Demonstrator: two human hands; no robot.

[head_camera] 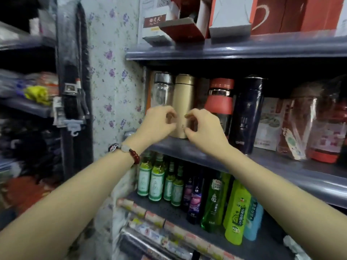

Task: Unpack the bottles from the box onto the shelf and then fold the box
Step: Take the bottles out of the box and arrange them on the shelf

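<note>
Left hand (159, 121) and right hand (201, 128), fingers curled, pinch gold bottle (183, 102) low on either side. Bottle upright on middle shelf (262, 162). Clear bottle (161, 91) touching at nine o'clock, red-capped bottle (218, 104) near three o'clock.

- The flask (183, 104) between the two hands is matt gold all over.
- The bottle (161, 90) to its left is clear glass with a silver cap.
- The jar (219, 102) to its right is clear with a coral-red lid and band.
- The tall flask (246, 113) further right is dark navy.
- The shelf (281, 162) edge is grey-blue.
- The wall covering (114, 72) is pale with small purple flowers and green leaves.
- The bracelet (129, 151) has dark red beads and one milky white bead.
- The small bottles (155, 181) below are green with white labels.
- The boxes (187, 25) on top are red and white.
</note>
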